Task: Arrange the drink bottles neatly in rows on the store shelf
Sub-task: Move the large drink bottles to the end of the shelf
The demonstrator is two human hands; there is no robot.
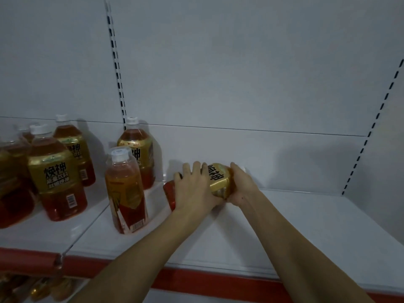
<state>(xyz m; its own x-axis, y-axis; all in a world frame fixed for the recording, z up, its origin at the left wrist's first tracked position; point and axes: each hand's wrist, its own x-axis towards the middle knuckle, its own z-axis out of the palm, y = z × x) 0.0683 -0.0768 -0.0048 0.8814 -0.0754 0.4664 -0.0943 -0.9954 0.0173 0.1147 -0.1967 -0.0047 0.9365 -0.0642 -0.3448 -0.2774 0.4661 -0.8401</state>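
Observation:
A drink bottle [218, 180] with a gold label and red base lies on its side on the white shelf [295, 232], near the back wall. My left hand [194, 186] grips its lower body from above; my right hand [242, 184] holds its upper end, hiding the cap. Two bottles stand upright left of it: a tall one [125, 191] with a white cap in front and a rounder gold-labelled one [136, 149] behind.
Several more gold-labelled bottles [54, 178] stand on the neighbouring shelf section at the left. A red price strip [218, 281] runs along the shelf's front edge. Slotted uprights [117, 68] flank the back panel. More bottles show on the lower shelf at bottom left [39, 289].

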